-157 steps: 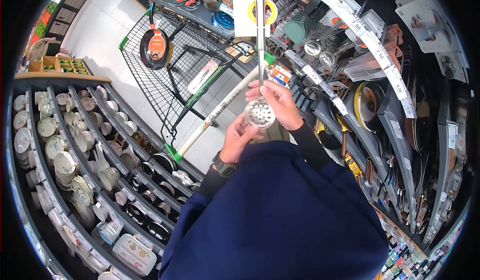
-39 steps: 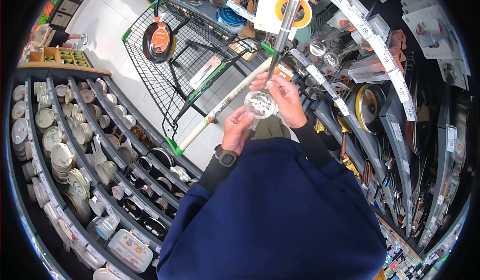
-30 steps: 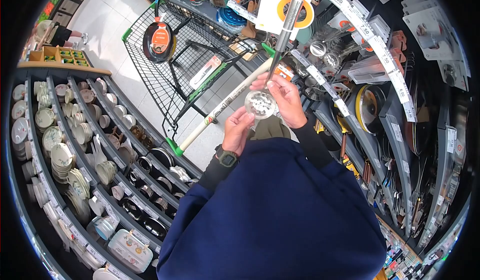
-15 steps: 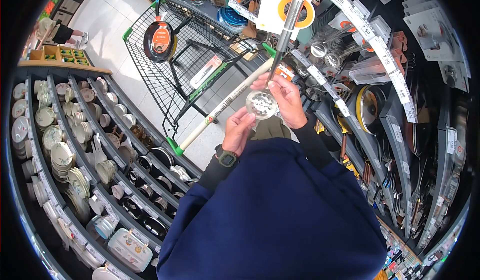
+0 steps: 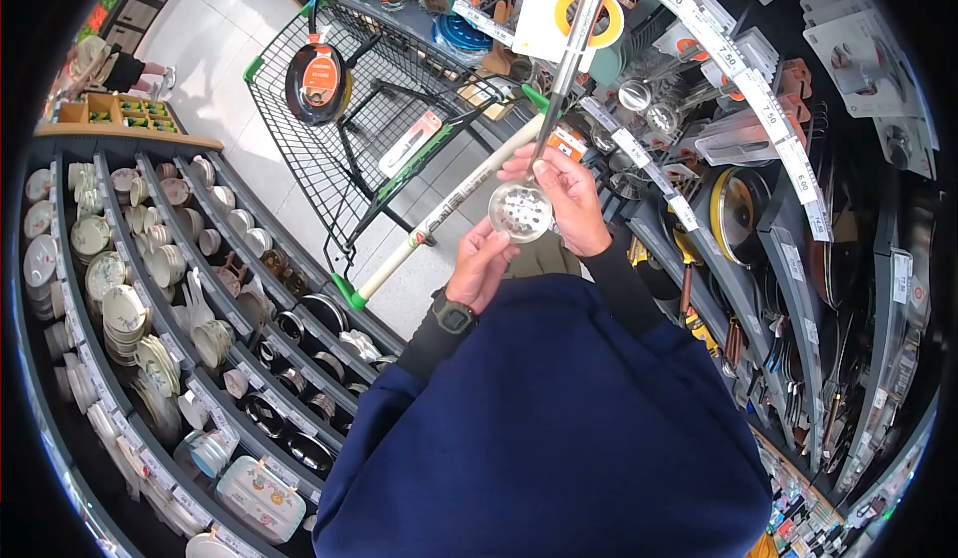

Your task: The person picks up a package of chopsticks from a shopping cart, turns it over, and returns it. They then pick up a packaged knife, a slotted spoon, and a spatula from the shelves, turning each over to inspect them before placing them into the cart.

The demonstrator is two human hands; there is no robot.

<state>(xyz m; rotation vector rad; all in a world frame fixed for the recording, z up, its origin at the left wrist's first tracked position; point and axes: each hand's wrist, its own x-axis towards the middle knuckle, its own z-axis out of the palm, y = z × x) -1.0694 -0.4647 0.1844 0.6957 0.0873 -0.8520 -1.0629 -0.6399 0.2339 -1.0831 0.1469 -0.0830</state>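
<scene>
Your left hand (image 5: 479,267) grips the rim of the slotted ladle (image 5: 521,211) between thumb and fingers, just below your right hand (image 5: 561,197). Your right hand is closed around the ladle's neck — bowl in front of your torso, handle tilted up toward the white card (image 5: 574,14), right of the cart (image 5: 399,99).

A slotted ladle (image 5: 521,212) is held near its bowl by the right hand (image 5: 567,199); its rim is touched by the left hand (image 5: 479,267). Beyond the hands, a frying pan (image 5: 298,87) is held in a shopping cart (image 5: 449,211). Left of the left hand, dishes (image 5: 123,308) are stacked on shelves (image 5: 88,356).
</scene>
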